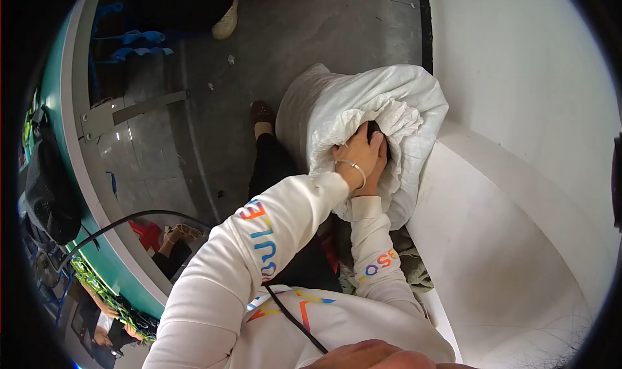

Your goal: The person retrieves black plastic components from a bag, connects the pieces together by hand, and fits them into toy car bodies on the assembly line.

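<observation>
The white sack (408, 87) stands on the grey floor (259, 64) beside a white panel (479, 226), its crumpled mouth open around both hands. The current step appears to be handling a dark item (372, 130) at this opening; the next move likely calls for a secure hold on it. The left hand (356, 152) overlaps the right hand (376, 168), fingers directed inward; whether either grips cannot be determined.

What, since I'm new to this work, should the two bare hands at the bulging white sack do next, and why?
Perhaps spread the crumpled white mouth of the bulging white sack slightly wider: the bare left hand overlaps the bare right hand at the opening, and bunched folds crowd around them.
</observation>
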`<state>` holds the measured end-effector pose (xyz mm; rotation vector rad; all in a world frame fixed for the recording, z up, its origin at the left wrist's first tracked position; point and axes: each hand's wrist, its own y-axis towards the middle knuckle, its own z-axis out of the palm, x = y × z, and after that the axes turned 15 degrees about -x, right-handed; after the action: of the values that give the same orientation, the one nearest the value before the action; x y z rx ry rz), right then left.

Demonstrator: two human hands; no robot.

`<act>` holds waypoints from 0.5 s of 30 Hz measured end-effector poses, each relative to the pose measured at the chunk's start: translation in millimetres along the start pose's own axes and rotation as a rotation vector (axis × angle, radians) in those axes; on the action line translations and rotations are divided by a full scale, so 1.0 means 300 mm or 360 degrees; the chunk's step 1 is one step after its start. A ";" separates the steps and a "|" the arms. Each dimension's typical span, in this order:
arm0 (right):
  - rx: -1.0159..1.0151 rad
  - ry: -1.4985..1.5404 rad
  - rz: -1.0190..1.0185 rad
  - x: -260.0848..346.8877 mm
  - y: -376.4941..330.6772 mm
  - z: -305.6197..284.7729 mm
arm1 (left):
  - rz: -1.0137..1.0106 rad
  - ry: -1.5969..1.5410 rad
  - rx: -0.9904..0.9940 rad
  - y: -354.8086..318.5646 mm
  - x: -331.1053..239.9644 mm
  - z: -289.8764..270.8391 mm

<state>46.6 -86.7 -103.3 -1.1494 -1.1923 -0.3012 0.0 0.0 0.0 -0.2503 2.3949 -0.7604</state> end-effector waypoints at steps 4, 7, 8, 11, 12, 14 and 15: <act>-0.0122 -0.1101 -0.0941 0.030 -0.032 -0.004 | -0.0106 -0.0448 -0.0117 0.017 0.031 -0.010; -0.0139 -0.1297 -0.1141 0.046 -0.070 -0.017 | -0.0154 -0.0735 -0.0087 0.001 0.052 -0.003; -0.0139 -0.1216 -0.1103 0.059 -0.086 -0.036 | -0.0128 -0.0835 -0.0066 -0.020 0.060 -0.002; -0.0152 -0.0963 -0.1024 0.091 -0.123 -0.054 | -0.0106 -0.1031 -0.0055 -0.072 0.030 -0.019; -0.0155 -0.0874 -0.0994 0.103 -0.159 -0.081 | -0.0024 -0.1030 -0.0147 -0.103 0.022 -0.029; -0.0151 -0.0687 -0.0934 0.139 -0.177 -0.115 | 0.0086 -0.1062 -0.0260 -0.156 0.003 -0.047; -0.0146 -0.0592 -0.0903 0.171 -0.189 -0.147 | 0.0194 -0.1088 -0.0363 -0.188 -0.012 -0.071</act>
<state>51.9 -129.6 -26.2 -0.9480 -1.8485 -0.5922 -10.2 -35.0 48.1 -0.3816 1.8146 -0.2734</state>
